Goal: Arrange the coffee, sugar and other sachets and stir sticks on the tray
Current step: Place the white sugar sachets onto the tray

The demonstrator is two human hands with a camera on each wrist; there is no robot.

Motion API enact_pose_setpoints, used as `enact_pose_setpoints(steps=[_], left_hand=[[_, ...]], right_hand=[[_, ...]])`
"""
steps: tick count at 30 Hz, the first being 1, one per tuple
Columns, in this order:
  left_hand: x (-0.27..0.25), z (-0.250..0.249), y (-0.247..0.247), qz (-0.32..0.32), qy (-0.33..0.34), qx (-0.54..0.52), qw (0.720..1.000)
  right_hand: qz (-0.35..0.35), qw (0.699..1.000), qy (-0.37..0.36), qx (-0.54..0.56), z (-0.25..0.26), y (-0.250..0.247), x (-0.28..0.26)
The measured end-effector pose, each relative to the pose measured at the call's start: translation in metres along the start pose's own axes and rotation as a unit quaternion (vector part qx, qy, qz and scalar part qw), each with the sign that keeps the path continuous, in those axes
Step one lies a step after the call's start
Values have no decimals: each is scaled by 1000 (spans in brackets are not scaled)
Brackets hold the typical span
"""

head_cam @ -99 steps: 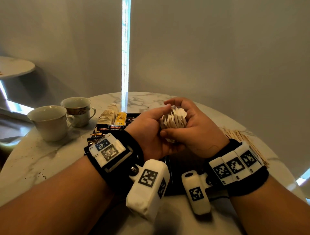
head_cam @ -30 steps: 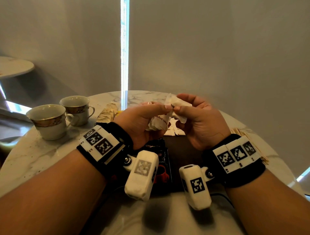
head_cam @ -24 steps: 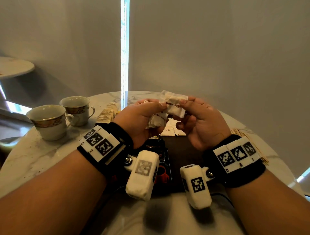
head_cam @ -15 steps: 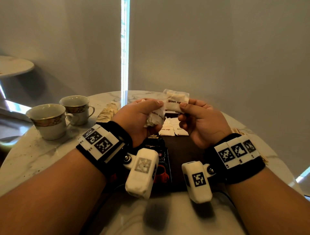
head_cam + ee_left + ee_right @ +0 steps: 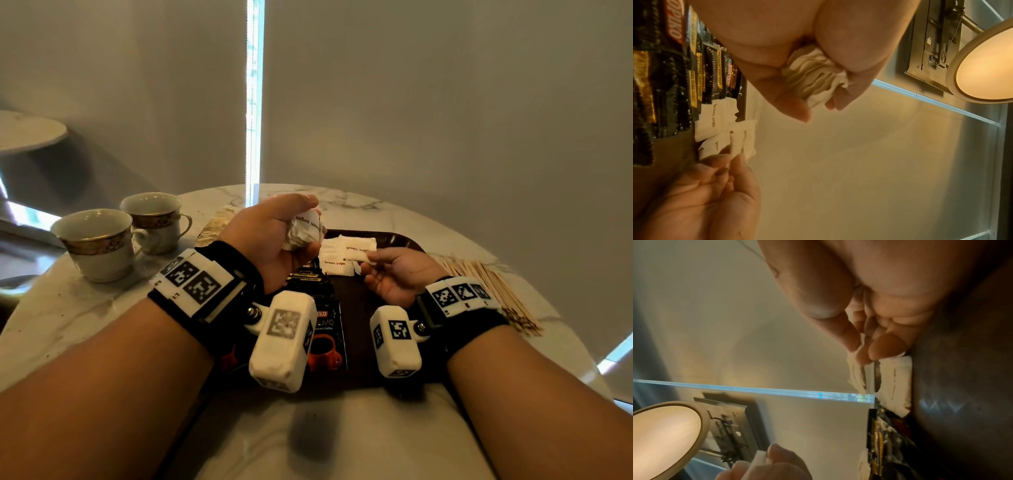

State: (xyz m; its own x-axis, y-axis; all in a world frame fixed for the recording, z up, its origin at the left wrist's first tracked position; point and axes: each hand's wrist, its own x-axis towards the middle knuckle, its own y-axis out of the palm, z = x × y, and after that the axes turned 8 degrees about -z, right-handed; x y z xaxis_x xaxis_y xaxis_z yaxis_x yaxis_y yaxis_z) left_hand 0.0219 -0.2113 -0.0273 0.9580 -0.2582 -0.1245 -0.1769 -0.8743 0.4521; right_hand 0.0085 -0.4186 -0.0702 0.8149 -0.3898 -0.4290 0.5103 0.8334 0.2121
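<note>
One brown sugar sachet (image 5: 356, 257) has been lowered by the pinching right hand (image 5: 397, 274) to the tray (image 5: 356, 298) at 12 o'clock; the bundle (image 5: 305, 229) is gripped by the left hand (image 5: 270, 240); placing is judged near.

Bare forearms, black wristbands (image 5: 239, 270) with white square-coded tags (image 5: 191, 281) — white camera pods (image 5: 284, 342) bolted beneath.

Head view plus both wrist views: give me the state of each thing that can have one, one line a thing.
left hand: grips a bunch of brown sugar sachets, raised above the tray.
right hand: pinches one sachet, low over the tray.
tray: dark, on the table.
laid sachets: flat on the tray.
coffee sachets: lying overlapped on the tray.
stir sticks: piled on the table, off the tray.
cups: upright, look empty.
</note>
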Motion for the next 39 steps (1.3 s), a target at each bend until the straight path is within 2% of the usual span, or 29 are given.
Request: enact_pose_setpoints(steps=[7, 19, 26, 39], left_hand=[[-1, -1, 0, -1, -2, -1, 1000], [2, 1, -1, -8, -10, -7, 1000], [2, 2, -1, -5, -9, -10, 1000], [-2, 1, 0, -5, -13, -10, 1000]], right_hand=[[10, 997, 14, -71, -3, 0, 0], [36, 993, -1, -109, -2, 2, 0], [49, 993, 19, -107, -1, 2, 0], [35, 993, 8, -116, -2, 4, -9]])
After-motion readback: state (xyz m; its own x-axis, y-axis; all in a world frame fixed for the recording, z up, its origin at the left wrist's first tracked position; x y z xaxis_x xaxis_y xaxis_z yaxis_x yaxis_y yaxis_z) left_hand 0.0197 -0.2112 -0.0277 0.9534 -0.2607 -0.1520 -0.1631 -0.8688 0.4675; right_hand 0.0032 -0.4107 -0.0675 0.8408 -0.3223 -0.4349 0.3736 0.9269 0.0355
